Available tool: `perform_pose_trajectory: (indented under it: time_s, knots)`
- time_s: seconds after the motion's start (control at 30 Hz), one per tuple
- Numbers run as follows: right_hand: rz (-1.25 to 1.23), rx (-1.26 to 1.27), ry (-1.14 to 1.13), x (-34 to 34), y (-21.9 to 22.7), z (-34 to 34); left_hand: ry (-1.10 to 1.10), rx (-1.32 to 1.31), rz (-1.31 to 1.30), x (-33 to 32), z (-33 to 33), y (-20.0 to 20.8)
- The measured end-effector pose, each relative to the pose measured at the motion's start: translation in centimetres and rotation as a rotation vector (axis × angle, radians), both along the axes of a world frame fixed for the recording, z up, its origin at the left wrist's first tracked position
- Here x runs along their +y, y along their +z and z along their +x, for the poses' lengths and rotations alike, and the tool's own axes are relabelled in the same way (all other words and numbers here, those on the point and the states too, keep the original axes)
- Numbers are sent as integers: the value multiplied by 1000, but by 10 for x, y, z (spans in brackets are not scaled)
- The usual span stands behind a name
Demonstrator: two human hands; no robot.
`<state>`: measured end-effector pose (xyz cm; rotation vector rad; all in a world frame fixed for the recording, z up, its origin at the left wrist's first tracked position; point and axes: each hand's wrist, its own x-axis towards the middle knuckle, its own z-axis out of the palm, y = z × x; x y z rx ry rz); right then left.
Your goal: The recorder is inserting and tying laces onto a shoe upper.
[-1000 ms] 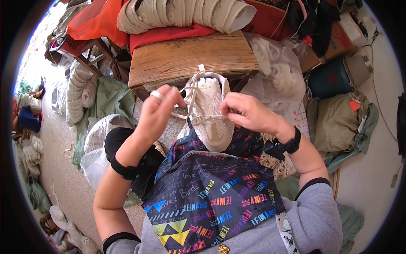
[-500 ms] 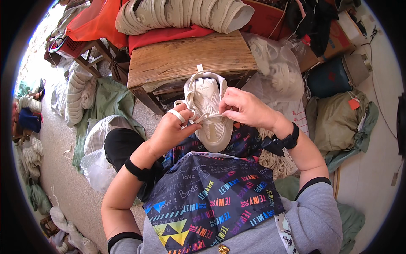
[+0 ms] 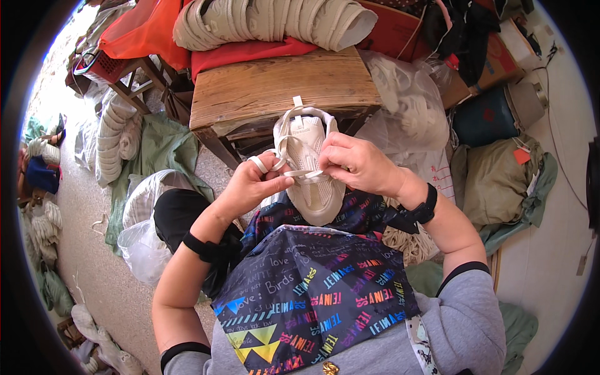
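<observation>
A cream shoe upper [image 3: 319,203] lies in front of me with its rounded toe toward my body, between my lap and the wooden bench. An off-white shoelace [image 3: 306,175] crosses its front and loops up over the tongue [image 3: 307,131]. At the left side of the shoe, my left hand [image 3: 256,181] is closed, the lace between thumb and fingers and a loop of it around one finger. My right hand [image 3: 350,164] pinches the lace over the shoe's right side. Its fingertips partly hide the eyelets there.
Beyond the shoe stands a wooden bench [image 3: 281,81] with a long row of nested shoe uppers [image 3: 269,25] on red cloth. A clear bag of uppers [image 3: 406,106] sits to the right, a bundle of laces [image 3: 406,240] below it. Green cloth [image 3: 156,156] covers floor at left.
My right hand has shifted slightly left across the shoe, its fingers now nearer my left hand. My left hand stays nearly in place, still holding the lace.
</observation>
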<state>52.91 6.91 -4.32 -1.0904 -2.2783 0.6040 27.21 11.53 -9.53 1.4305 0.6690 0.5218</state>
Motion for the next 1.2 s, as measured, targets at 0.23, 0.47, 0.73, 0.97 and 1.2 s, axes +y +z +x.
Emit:
perform_pose_trajectory:
  time_s: [0.23,0.47,0.73,0.97,1.2]
  knots:
    - [108,66,-54,-1,-6,-4,58,-86,-109,1,4,-12]
    - [321,-245,-212,-9,-20,-5,82,-64,-18,-1,13,-3]
    - [-473,254,-255,-20,-3,-16,268,-131,-62,20,8,82]
    - [-388,413,-439,-34,-31,-20,128,-476,-69,15,36,192]
    - [-331,436,-445,-44,-28,-19,81,-384,197,7,47,208]
